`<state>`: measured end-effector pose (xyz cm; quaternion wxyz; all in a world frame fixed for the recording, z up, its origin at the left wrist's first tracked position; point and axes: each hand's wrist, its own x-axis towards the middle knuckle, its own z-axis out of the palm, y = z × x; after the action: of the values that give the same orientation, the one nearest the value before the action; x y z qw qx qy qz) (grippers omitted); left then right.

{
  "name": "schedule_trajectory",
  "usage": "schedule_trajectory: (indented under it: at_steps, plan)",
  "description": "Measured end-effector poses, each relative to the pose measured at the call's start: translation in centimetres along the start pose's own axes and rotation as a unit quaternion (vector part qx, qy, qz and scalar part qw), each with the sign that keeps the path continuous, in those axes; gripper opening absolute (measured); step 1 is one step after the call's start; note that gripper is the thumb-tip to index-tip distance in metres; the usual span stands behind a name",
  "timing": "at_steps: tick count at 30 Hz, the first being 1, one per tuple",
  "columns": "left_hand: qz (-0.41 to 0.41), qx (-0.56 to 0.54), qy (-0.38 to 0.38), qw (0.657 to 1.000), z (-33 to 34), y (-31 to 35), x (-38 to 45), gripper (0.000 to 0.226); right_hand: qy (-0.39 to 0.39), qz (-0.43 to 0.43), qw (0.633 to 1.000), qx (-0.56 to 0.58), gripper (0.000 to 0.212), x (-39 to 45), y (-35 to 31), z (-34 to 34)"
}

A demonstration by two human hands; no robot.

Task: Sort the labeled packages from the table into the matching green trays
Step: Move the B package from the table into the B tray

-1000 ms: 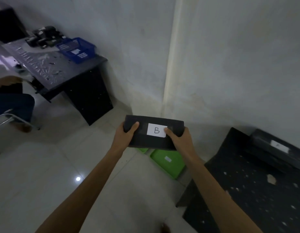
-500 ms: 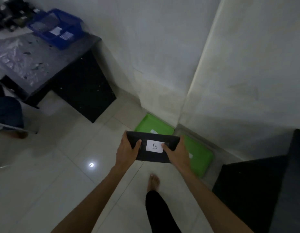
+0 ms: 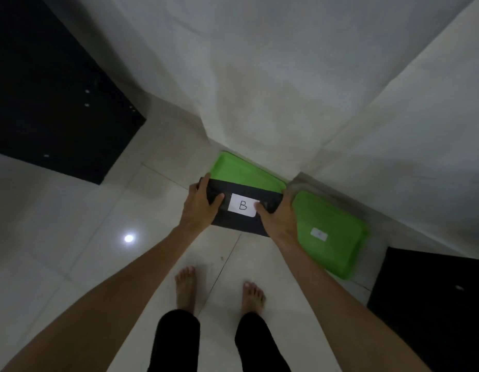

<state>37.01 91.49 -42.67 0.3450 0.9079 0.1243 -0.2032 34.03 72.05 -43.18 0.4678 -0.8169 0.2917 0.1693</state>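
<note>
One black package (image 3: 241,210) with one white label (image 3: 242,205) marked B. Two green trays: one (image 3: 242,171) at the wall corner, one (image 3: 332,234) to its right, which carries one small label (image 3: 319,234). Two hands, left (image 3: 199,204) and right (image 3: 278,220). Two bare feet (image 3: 185,285). Two dark furniture pieces (image 3: 58,89).
</note>
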Motion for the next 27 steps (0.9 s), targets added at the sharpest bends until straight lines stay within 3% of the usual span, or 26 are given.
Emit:
schedule_trajectory:
  at_steps: [7,10,13,17,27]
  plan:
    - [0.064,0.047,-0.041,0.996,7.7,-7.3,17.1,0.076,0.051,0.007,0.999,0.01,0.089,14.8,6.1,9.5]
    - [0.078,0.046,-0.05,0.995,11.0,-9.6,23.1,0.078,0.069,0.008,0.997,0.013,0.079,20.0,8.7,13.0]
    - [0.092,0.045,-0.067,0.992,14.0,-11.5,27.9,0.078,0.092,0.021,0.995,0.016,0.085,23.9,10.9,15.7]
    - [0.107,0.057,-0.075,0.99,16.4,-13.0,32.4,0.079,0.119,0.061,0.99,0.041,0.095,27.2,12.3,18.4]
    - [0.091,0.067,-0.116,0.987,18.6,-15.3,36.7,0.081,0.113,0.118,0.984,0.062,0.077,31.2,12.2,20.9]
